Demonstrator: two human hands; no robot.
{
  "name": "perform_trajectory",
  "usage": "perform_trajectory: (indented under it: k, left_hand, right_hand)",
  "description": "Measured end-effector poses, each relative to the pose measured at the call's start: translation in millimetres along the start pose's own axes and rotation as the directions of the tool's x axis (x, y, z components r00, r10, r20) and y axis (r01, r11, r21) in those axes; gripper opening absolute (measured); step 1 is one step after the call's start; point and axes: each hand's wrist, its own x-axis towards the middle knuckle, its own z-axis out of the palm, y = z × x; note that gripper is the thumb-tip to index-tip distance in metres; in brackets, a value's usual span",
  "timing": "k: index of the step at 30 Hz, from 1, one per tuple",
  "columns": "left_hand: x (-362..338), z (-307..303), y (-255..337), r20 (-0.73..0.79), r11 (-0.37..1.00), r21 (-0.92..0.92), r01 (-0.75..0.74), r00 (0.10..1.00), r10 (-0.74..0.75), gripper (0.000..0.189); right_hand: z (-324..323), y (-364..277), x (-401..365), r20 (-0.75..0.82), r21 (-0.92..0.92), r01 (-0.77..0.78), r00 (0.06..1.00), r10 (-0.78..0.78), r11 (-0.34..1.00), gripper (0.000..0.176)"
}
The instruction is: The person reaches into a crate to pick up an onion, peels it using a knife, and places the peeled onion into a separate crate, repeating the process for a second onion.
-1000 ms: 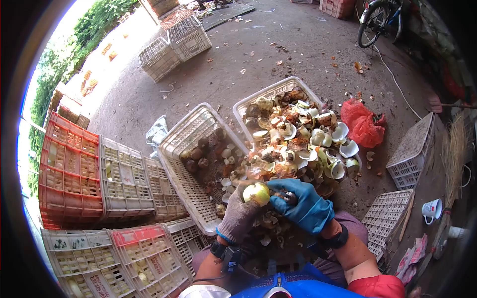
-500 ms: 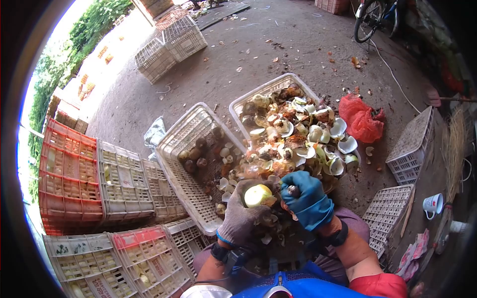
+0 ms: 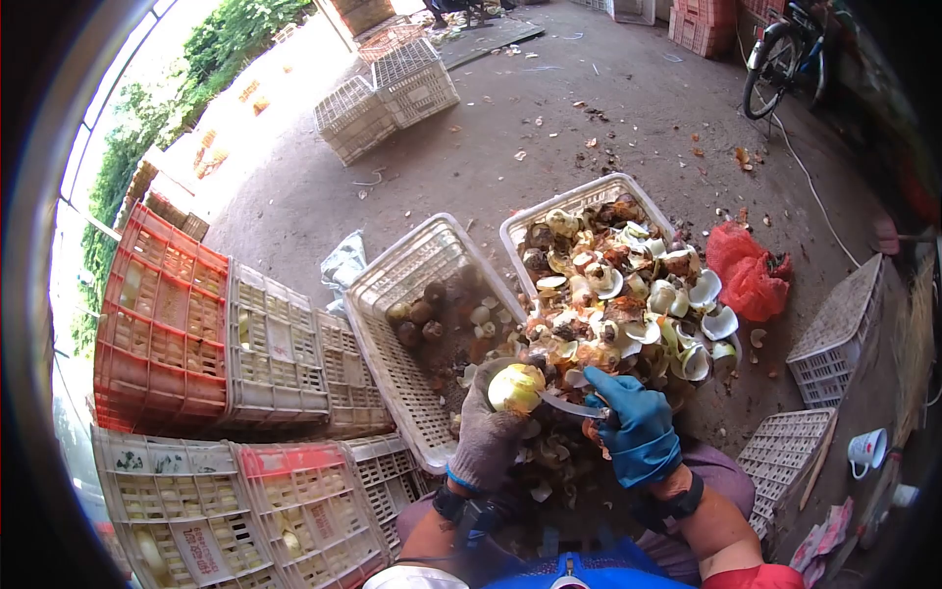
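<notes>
My left hand [image 3: 487, 424], in a grey knit glove, is closed around a pale yellow-green onion [image 3: 515, 389], its upper side uncovered. My right hand [image 3: 633, 424], in a blue rubber glove, is a short way to the right, apart from the onion. Its fingers are curled, with one digit pointing toward the heap; what they grip is hidden. Just beyond both hands, a white crate [image 3: 509, 236] overflows with onion peels and scraps [image 3: 628, 294]. To its left, another white crate [image 3: 388, 270] holds several brownish onions [image 3: 422, 312] and loose dirt.
Red crates [image 3: 162, 324] and white crates [image 3: 278, 339] of onions stand stacked on the left. A red mesh bag [image 3: 748, 273] lies right of the peel heap. Farther right are an upturned crate [image 3: 834, 329] and a white mug [image 3: 866, 451]. A bicycle [image 3: 780, 64] stands at the back.
My right hand has turned and opened out somewhat, and the dark round piece seen at its fingers no longer shows. The onion stays in my left hand. The whole view has shifted.
</notes>
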Motion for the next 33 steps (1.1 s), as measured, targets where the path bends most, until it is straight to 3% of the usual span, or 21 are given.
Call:
perform_trajectory:
  k: [4,7,9,12,15,18,19,21,22,25,28,31,33]
  left_hand:
    - [0,11,4,0.019,0.998,-0.054,-0.017,1.000,0.018,0.083]
    - [0,14,0,0.000,0.995,-0.078,-0.063,0.998,0.063,0.059]
    - [1,12,-3,-0.048,0.996,0.039,-0.078,0.996,0.079,0.060]
    - [0,19,-1,-0.088,0.984,0.147,-0.100,0.990,0.114,0.062]
    - [0,26,5,-0.106,0.968,0.227,-0.105,0.986,0.132,0.064]
    - [-2,24,6,-0.134,0.968,0.243,-0.060,0.986,0.095,0.063]
    - [-2,24,6,-0.143,0.971,0.238,-0.038,0.987,0.074,0.063]
    - [-3,22,6,-0.078,0.952,0.277,-0.129,0.985,0.156,0.061]
    - [-2,21,6,-0.045,0.940,0.291,-0.177,0.979,0.199,0.060]
    - [-6,28,17,-0.128,0.965,0.259,-0.045,0.989,0.080,0.060]
    - [1,14,6,-0.130,0.955,0.290,-0.064,0.986,0.106,0.064]
    - [0,15,1,-0.017,0.840,0.514,-0.173,0.977,0.212,0.072]
    - [-6,20,6,0.047,0.797,0.585,-0.147,0.988,0.148,0.077]
  right_hand:
    - [-2,-2,-1,-0.011,-0.118,0.021,1.000,-0.022,0.993,0.047]
    - [-1,0,-3,-0.010,-0.190,0.004,1.000,-0.006,0.982,0.053]
    - [-2,0,-5,0.020,-0.249,-0.029,0.999,0.035,0.968,0.061]
    - [6,2,-8,0.015,-0.283,-0.093,0.995,0.101,0.955,0.056]
    - [27,13,-16,-0.109,0.050,-0.017,0.994,0.022,0.999,0.047]
    - [51,23,-30,-0.044,0.280,-0.163,0.982,0.182,0.946,0.038]
    - [52,29,-29,0.082,0.320,-0.361,0.932,0.354,0.876,0.037]
    - [47,43,-23,0.333,0.321,-0.708,0.706,0.625,0.629,0.034]
    - [36,34,-16,0.381,0.311,-0.720,0.692,0.613,0.620,0.034]
    - [33,24,-14,0.398,0.462,-0.653,0.757,0.518,0.600,0.040]
    - [3,-12,3,0.433,0.624,-0.629,0.773,0.464,0.464,0.047]
    - [-4,-28,14,0.299,0.639,-0.442,0.897,0.326,0.630,0.051]
    - [-3,-28,18,0.321,0.633,-0.459,0.889,0.328,0.623,0.047]
